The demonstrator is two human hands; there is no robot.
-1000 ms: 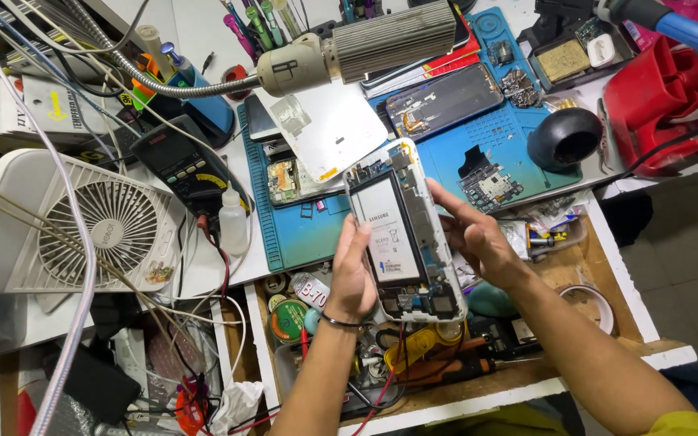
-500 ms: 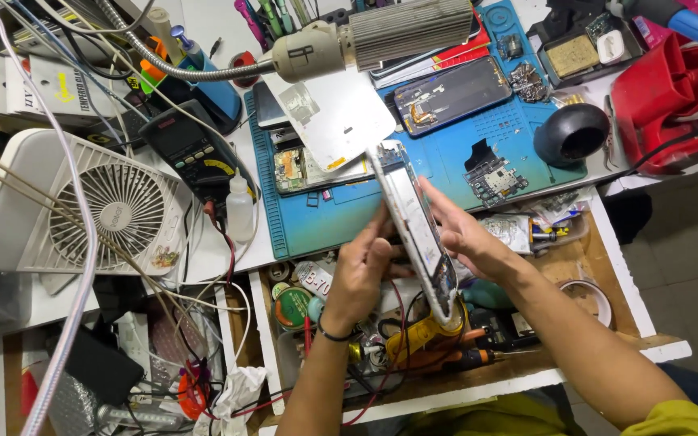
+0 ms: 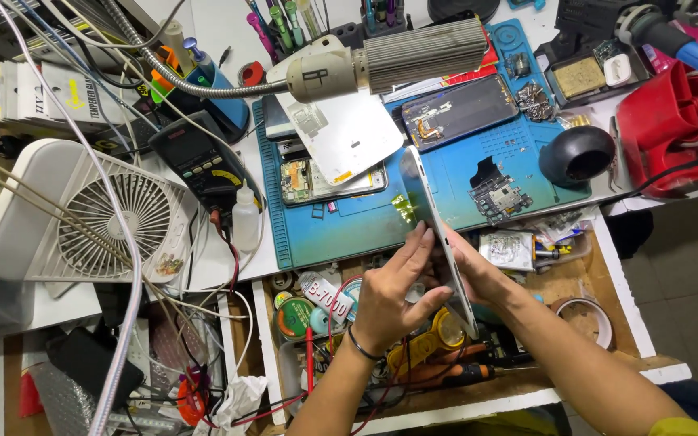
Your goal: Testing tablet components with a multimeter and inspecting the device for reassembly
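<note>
Hands grip one phone [image 3: 438,234], turned edge-on (screen unseen) just below the blue mat [image 3: 349,226]: left hand [image 3: 393,295] pinching it, right hand [image 3: 478,270] cupping behind.

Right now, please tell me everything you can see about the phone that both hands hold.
The phone is a thin slab with a pale silver frame, turned nearly edge-on to the camera, so neither broad face shows clearly. It is tilted above the blue mat and the open drawer. The left hand grips its lower part and the right hand supports the far side.
</note>
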